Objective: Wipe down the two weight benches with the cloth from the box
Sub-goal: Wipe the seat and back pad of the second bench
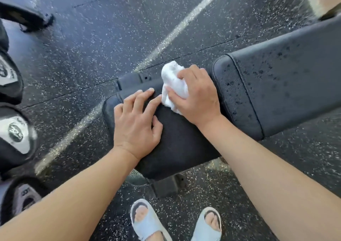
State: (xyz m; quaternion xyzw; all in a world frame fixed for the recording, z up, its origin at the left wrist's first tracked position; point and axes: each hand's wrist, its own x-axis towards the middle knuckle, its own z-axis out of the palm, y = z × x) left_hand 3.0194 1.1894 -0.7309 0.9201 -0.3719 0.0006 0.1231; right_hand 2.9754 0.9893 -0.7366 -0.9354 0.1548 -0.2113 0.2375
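Note:
A black padded weight bench runs across the middle of the head view, with a small seat pad nearest me and a long back pad stretching to the right. My right hand grips a crumpled white cloth and presses it on the far end of the seat pad, near the gap between the pads. My left hand rests flat on the seat pad's left side, fingers spread. The back pad's surface shows dark speckles.
Black dumbbell heads with silver end caps line the left edge. The speckled rubber floor has a white line crossing it. My feet in pale blue slides stand just before the bench's frame.

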